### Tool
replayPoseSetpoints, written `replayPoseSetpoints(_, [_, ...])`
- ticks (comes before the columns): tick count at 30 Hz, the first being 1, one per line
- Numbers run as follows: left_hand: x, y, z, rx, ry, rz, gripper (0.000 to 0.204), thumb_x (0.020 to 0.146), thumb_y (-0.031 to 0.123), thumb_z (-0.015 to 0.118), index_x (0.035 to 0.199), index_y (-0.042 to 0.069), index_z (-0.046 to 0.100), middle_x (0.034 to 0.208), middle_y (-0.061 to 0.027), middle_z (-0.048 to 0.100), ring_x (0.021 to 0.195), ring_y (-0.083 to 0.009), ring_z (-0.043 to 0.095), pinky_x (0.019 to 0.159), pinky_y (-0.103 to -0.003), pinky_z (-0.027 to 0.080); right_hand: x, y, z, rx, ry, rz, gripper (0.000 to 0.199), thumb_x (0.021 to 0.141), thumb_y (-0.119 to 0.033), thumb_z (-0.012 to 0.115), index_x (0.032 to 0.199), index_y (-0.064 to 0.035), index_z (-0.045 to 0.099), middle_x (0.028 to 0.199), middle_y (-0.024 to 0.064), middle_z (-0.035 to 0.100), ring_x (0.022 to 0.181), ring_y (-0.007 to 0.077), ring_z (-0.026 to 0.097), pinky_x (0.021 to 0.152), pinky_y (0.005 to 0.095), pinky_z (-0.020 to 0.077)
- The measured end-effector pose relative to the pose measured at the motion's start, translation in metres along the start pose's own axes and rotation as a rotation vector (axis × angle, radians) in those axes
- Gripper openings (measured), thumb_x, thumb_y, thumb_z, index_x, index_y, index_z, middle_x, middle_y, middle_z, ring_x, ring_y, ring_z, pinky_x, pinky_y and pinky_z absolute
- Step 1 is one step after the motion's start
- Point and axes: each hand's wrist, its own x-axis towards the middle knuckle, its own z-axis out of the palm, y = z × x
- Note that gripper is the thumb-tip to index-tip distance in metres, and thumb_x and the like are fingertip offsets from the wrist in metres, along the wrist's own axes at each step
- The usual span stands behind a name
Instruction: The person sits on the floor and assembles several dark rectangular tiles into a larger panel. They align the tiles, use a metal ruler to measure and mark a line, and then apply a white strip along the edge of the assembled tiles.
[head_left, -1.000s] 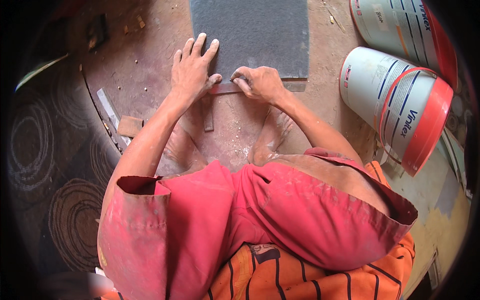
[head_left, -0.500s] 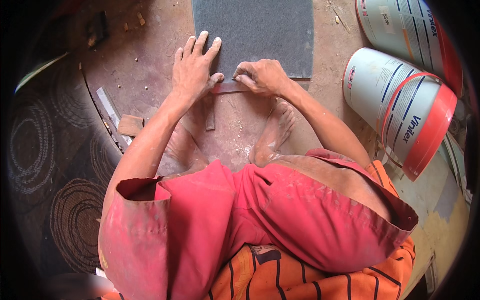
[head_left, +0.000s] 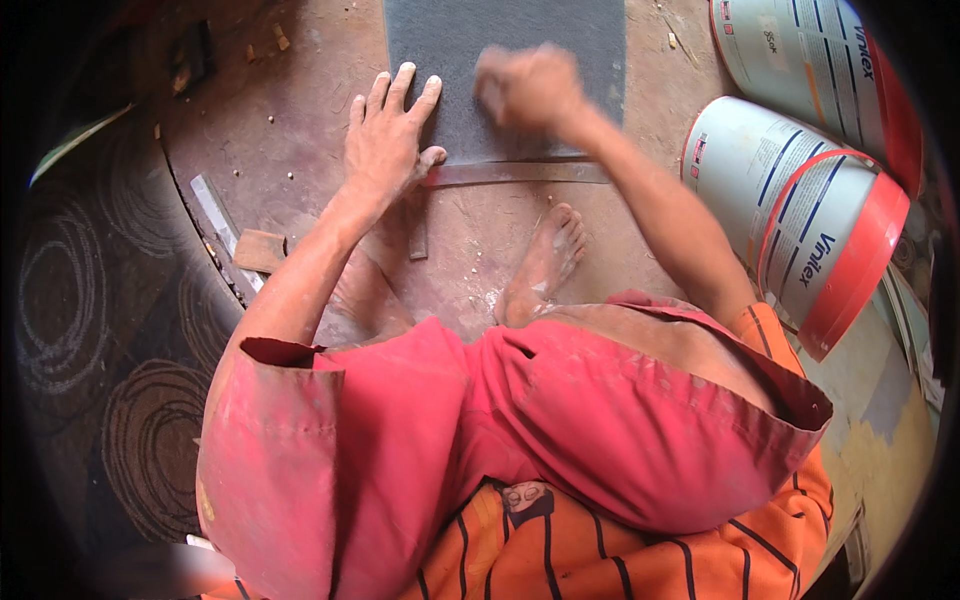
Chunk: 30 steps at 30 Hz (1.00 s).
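- Thin strip (head_left: 520, 173) lies along the sheet's (head_left: 455, 70) near edge.
- Front bucket (head_left: 755, 180) is right of the sheet, rear bucket (head_left: 795, 60) behind it.
- Wooden block (head_left: 260, 251) lies by the floor's (head_left: 290, 135) left edge, a mat (head_left: 150, 430) beyond that edge.

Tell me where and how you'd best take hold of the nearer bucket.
Probably by the red handle, mid-curve, coming from the left. That slim loop crosses the left-facing side of the nearer bucket, while another bucket sits close beyond. The body looks too broad for a one-handed grip. I can't tell how far the handle stands off it.
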Motion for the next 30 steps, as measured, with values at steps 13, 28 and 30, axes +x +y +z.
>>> replayPoseSetpoints(13, [0.002,-0.001,-0.002,-0.006,0.001,0.020,0.085,0.069,0.036,0.080,0.143,0.021,0.040,0.149,-0.0121,0.034,0.137,-0.0332,0.032,0.107,-0.049,0.032,-0.040,-0.020,-0.005,0.514,-0.380,0.041,0.018,0.085,-0.027,0.062,0.090,-0.0107,0.068,0.081,0.0113,0.069,0.074,0.0288,0.066,0.067,0.0417,0.0516])
replayPoseSetpoints(28, [0.004,-0.002,-0.001,-0.004,-0.023,0.019,0.086,0.070,0.037,0.080,0.144,0.022,0.038,0.149,-0.0125,0.034,0.137,-0.0344,0.031,0.108,-0.051,0.032,-0.042,-0.033,-0.007,0.480,-0.378,0.105,0.021,0.083,-0.031,0.061,0.089,-0.0127,0.068,0.079,0.0129,0.068,0.078,0.0333,0.066,0.069,0.0460,0.0506])
replayPoseSetpoints(30, [0.004,-0.002,-0.001,-0.003,-0.020,0.018,0.086,0.070,0.036,0.080,0.144,0.022,0.038,0.149,-0.0128,0.034,0.137,-0.0344,0.032,0.108,-0.051,0.032,-0.040,-0.033,-0.009,0.478,-0.382,0.097,0.021,0.083,-0.031,0.061,0.088,-0.0129,0.068,0.079,0.0126,0.069,0.079,0.0332,0.066,0.068,0.0463,0.0506])
